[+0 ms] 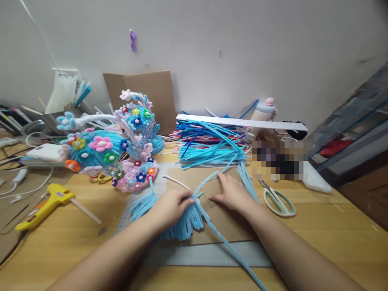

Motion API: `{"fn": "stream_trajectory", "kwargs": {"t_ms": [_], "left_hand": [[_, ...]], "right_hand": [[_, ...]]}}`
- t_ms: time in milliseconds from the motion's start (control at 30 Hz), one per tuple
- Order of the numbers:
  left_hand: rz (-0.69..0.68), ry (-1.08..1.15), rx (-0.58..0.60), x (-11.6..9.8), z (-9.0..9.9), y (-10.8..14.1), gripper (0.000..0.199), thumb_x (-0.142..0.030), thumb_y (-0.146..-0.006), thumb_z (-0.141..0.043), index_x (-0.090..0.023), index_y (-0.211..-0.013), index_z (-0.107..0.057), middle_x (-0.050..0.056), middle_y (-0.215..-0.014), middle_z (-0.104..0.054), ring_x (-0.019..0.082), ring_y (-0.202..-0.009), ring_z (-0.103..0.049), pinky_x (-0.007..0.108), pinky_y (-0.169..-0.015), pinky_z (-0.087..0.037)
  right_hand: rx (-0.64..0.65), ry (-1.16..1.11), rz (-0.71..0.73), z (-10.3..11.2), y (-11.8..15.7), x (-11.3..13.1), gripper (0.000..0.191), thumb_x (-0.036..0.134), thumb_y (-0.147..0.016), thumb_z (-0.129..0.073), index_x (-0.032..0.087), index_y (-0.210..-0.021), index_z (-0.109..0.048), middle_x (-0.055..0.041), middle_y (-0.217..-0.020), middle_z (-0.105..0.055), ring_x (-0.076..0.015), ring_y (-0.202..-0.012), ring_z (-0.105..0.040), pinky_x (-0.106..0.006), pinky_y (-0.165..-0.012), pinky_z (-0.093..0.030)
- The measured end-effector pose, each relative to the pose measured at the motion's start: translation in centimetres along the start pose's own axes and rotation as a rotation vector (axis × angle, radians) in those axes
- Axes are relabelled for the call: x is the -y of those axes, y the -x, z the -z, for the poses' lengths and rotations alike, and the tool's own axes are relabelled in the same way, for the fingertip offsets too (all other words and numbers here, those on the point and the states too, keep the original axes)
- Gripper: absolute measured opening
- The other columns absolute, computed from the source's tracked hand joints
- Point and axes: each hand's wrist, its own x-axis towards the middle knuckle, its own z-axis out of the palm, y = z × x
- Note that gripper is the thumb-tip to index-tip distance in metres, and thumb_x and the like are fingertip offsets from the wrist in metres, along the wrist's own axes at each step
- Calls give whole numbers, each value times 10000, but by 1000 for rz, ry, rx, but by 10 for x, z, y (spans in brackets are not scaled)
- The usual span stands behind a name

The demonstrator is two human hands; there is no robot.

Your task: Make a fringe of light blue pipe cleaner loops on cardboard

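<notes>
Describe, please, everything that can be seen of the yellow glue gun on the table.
The yellow glue gun looks like plastic and lies on its side on the wooden table, at the left. A dark label marks its body, and a small red switch sits on the handle. A whitish, translucent glue stick sticks out toward the right; a black cord leaves the handle's end. Its nozzle is hard to make out. The left hand is well apart from it.

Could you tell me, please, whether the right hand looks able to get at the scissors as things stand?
Probably yes: the scissors lie on the table to the right of the right hand, handles uncovered, with seemingly only some low-lying light blue pipe cleaners between.
</notes>
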Motion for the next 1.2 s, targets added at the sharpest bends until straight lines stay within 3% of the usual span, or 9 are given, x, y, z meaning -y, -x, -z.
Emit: {"fn": "stream_trajectory", "kwargs": {"t_ms": [100, 200, 367, 467, 600, 733, 867, 1067, 1200], "left_hand": [[-7, -22, -5, -3, 3, -4, 251, -312, -870, -433, -203, -861, -659, 19, -812, -671, 175, -764, -574, 246, -669, -389], [-3, -2, 16, -1, 4, -7, 299, -348, -884, -412, -187, -807, -652, 1, -724, -640, 152, -683, -550, 229, -621, -373], [-51, 57, 77, 8, 1, -6, 286, -351, -881, -445, -171, -784, -645, -7, -707, -625, 136, -678, -542, 214, -613, -363], [-62, 68, 105, 10, 4, -3, 285, -367, -876, -466, -168, -779, -646, -5, -695, -622, 133, -667, -543, 213, -611, -364], [-100, 144, 130, 10, 9, 0, 268, -388, -860, -507, -173, -804, -656, 8, -739, -641, 135, -688, -556, 213, -621, -379], [-194, 131, 109, 10, 12, 1, 268, -400, -854, -525, -186, -787, -671, 5, -700, -641, 135, -687, -564, 230, -655, -375], [-252, 3, 51, 12, 13, 0, 255, -391, -861, -524, -196, -770, -661, -12, -672, -639, 129, -679, -567, 256, -696, -353], [-352, -237, -99, 16, 14, -1, 261, -382, -879, -497, -195, -787, -653, 4, -671, -629, 146, -683, -551, 283, -662, -314], [-409, -370, -223, 14, 17, 1, 219, -371, -868, -522, -203, -799, -642, 8, -730, -658, 164, -740, -554, 310, -715, -298]], "right_hand": [[-17, -236, -20, -5, -2, 0, 901, 402, -558, -750, 141, -1328, -361, -187, -1255, -481, -333, -1160, -460, -423, -932, -350], [-50, -596, 9, -3, 1, 4, 557, 344, -681, -648, 161, -1182, -484, -125, -1185, -554, -270, -1120, -509, -399, -935, -382], [262, -1186, -61, 9, 19, 17, 406, 385, -794, -561, 220, -1156, -483, -37, -883, -677, -194, -733, -655, -323, -642, -508], [370, -1405, -28, 16, 27, 22, 402, 348, -768, -623, 219, -1131, -508, -39, -903, -680, -178, -732, -649, -319, -680, -500], [283, -1281, -12, 19, 26, 20, 270, 310, -727, -680, 180, -950, -602, -34, -863, -674, -163, -766, -612, -286, -707, -474], [433, -1341, -105, 16, 23, 15, 214, 301, -666, -725, 151, -789, -634, -16, -736, -642, -123, -640, -565, -218, -561, -433], [461, -1440, -256, 10, 23, 11, 205, 311, -645, -735, 152, -721, -629, 26, -585, -535, -63, -480, -421, -161, -381, -221], [474, -1305, -74, 9, 29, 13, 222, 349, -734, -671, 139, -671, -633, 55, -498, -375, -53, -452, -274, -201, -420, -202], [420, -1253, -72, 10, 31, 13, 230, 374, -721, -676, 145, -744, -676, 28, -536, -468, -63, -461, -308, -212, -429, -213]]}}
